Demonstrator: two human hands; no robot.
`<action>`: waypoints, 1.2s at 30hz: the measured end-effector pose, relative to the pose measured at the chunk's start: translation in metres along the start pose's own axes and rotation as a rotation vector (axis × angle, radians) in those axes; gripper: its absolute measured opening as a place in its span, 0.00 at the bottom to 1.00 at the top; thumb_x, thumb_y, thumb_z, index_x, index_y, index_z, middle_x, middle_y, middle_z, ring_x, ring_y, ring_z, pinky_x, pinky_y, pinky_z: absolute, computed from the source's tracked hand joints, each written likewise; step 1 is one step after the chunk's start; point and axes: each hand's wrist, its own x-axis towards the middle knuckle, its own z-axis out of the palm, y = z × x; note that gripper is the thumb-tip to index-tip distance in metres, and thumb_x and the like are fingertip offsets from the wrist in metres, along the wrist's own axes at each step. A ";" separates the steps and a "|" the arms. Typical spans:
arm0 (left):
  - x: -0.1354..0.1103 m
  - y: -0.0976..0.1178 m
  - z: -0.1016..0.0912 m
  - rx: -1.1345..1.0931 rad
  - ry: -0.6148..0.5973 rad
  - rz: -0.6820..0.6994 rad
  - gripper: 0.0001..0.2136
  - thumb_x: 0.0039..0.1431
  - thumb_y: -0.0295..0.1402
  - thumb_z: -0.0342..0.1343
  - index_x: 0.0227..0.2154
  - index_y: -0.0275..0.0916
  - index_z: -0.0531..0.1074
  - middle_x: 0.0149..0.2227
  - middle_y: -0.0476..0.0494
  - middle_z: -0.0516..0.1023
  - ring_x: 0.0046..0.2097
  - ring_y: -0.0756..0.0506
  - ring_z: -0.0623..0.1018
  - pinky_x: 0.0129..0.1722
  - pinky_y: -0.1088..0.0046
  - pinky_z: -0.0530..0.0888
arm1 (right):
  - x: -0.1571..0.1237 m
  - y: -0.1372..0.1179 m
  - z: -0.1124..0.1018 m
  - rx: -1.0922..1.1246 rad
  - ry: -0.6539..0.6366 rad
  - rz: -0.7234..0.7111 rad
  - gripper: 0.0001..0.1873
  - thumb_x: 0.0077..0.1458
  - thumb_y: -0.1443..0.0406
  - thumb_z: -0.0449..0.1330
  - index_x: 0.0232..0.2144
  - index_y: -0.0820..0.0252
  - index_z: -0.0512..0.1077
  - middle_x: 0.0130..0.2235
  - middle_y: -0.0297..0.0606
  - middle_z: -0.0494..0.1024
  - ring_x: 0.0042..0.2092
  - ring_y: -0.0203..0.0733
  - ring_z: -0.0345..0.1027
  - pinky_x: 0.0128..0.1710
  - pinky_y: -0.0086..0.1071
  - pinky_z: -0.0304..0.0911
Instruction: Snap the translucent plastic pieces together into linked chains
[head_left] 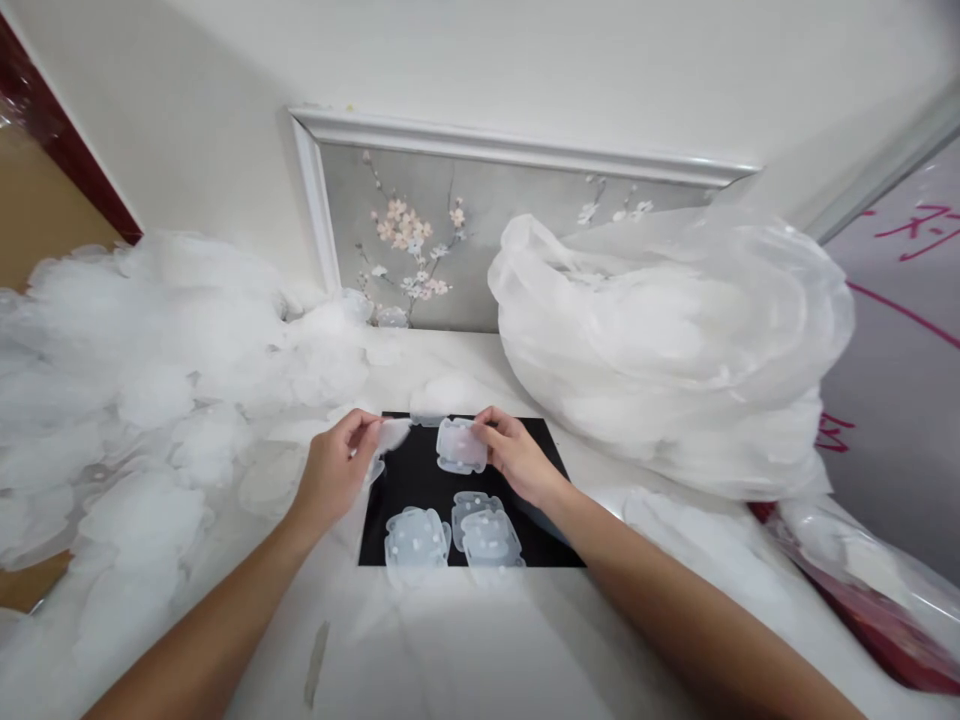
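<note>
Both bare forearms reach in from the near side and straddle the black mat (412, 478) on the pale worktop (420, 645). The left forearm slants up from the near left, and the left hand (341, 465) sits at the mat's far left corner, wrist slightly bent, knuckles up, thumb and forefinger brought together. Those fingers pinch the left end of a thin translucent piece (394, 434), tilted nearly edge-on above the mat's far left part; the other fingers curl inward, and how tightly cannot be told. The right forearm comes from the near right across the mat's right edge, and the right hand (517, 455) is above its far right part, turned inward. Its fingers are almost closed, gripping the right edge of a squarish translucent piece (460, 446) with a wavy rim, its broad face towards the viewer, above the far middle of the mat. On the mat's near left part lies a cluster of similar pieces (417, 540); on its near middle, two overlapping ones (490, 538). Another piece (439, 398) lies at the mat's far edge. A large white heap (165, 330) spreads left of the mat, a bulging translucent bag (675, 330) sits beyond its right side, and a framed flower picture (420, 245) stands behind it.
</note>
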 end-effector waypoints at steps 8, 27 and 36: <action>-0.003 -0.004 0.026 -0.760 -0.267 -0.543 0.15 0.52 0.45 0.62 0.33 0.38 0.71 0.31 0.47 0.77 0.33 0.48 0.78 0.38 0.70 0.74 | -0.006 0.005 -0.015 0.351 -0.197 0.234 0.16 0.47 0.56 0.68 0.35 0.58 0.70 0.34 0.37 0.80 0.36 0.41 0.77 0.42 0.38 0.71; 0.007 -0.004 0.015 -0.925 -0.381 -0.582 0.26 0.50 0.24 0.52 0.55 0.38 0.68 0.43 0.40 0.82 0.45 0.43 0.80 0.51 0.62 0.74 | -0.011 0.003 -0.021 0.078 -0.370 -0.032 0.39 0.43 0.74 0.55 0.58 0.50 0.54 0.53 0.40 0.76 0.53 0.44 0.72 0.59 0.49 0.60; 0.005 -0.007 0.015 -0.787 -0.448 -0.486 0.33 0.37 0.20 0.51 0.52 0.41 0.72 0.49 0.41 0.80 0.51 0.40 0.78 0.55 0.59 0.70 | -0.011 0.006 -0.023 -0.103 -0.425 -0.143 0.37 0.43 0.77 0.50 0.57 0.52 0.61 0.58 0.40 0.71 0.56 0.44 0.69 0.60 0.48 0.60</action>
